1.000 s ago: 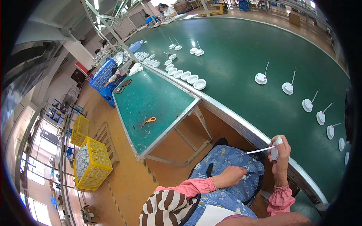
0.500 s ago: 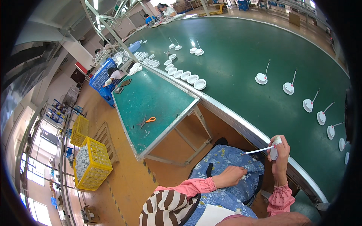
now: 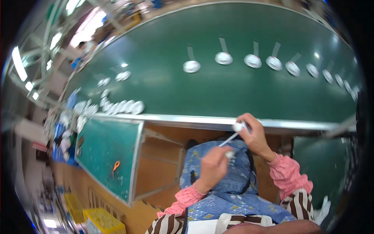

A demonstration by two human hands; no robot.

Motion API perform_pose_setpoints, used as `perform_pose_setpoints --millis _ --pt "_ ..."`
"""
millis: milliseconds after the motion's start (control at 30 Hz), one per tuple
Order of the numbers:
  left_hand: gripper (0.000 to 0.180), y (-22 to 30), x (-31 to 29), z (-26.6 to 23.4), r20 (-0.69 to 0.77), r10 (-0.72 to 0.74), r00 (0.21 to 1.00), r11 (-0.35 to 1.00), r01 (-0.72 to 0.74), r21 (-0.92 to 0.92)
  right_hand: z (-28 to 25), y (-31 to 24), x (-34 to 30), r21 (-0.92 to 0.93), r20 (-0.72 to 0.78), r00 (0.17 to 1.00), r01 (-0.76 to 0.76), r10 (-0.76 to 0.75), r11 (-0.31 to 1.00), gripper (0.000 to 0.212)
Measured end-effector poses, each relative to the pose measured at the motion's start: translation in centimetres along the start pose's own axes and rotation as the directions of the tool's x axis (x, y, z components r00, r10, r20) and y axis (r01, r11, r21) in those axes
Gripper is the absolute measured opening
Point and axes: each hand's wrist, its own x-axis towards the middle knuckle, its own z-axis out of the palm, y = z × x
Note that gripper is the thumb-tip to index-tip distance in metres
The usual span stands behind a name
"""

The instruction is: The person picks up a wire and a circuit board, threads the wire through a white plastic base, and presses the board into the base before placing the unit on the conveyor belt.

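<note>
My right hand (image 3: 253, 134) is closed around a small round white fitting, mostly hidden by the fingers, over the belt's near edge. A white cable (image 3: 229, 139) runs from it down and left toward my left hand. My left hand (image 3: 213, 167) is curled above my lap, its fingers near the cable's free end. A small white piece (image 3: 230, 155) shows at its fingertips; blur hides what it is and whether the fingers touch the cable. Ahead, several round white fittings (image 3: 223, 58) with upright cables stand in a curved row on the green belt (image 3: 175, 89).
A metal rail (image 3: 187, 120) edges the belt before me. White round cups (image 3: 136, 107) line its left part. On a green side table (image 3: 105, 136) lie orange-handled scissors (image 3: 116, 167). A yellow crate (image 3: 103, 222) stands on the floor; people work at the far left.
My view has swung to the right and toward the belt. My left hand has risen from my lap toward the cable; my right hand still holds the fitting.
</note>
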Motion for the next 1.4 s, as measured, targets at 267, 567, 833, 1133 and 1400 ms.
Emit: perform_pose_setpoints --millis 267,567,833,1133,1400 --pt "0.037 0.5 3.9 1.5 0.147 0.089 0.985 0.996 -0.09 0.0 -1.9 -1.2 -1.1 0.378 0.129 0.946 -0.325 0.298 0.867 0.02" --pt "0.012 -1.5 4.9 3.6 0.004 0.077 0.997 0.994 -0.077 -0.074 -1.6 -1.1 -1.8 0.487 0.258 0.89 -0.456 0.376 0.745 0.032" --pt "0.011 -2.8 3.9 2.9 0.146 -0.141 0.979 0.986 0.152 -0.07 -2.8 1.2 -2.1 0.607 0.225 0.815 -0.546 0.535 0.577 0.03" --pt "0.011 -4.8 7.8 4.0 0.156 0.021 0.988 0.995 -0.006 -0.097 -10.0 2.6 0.9 0.661 -0.163 0.801 -0.345 0.576 0.667 0.028" --pt "0.011 -6.7 16.3 8.6 0.213 0.113 0.97 0.984 -0.08 -0.158 -16.2 9.8 0.4 0.572 -0.532 0.705 -0.109 0.469 0.813 0.019"
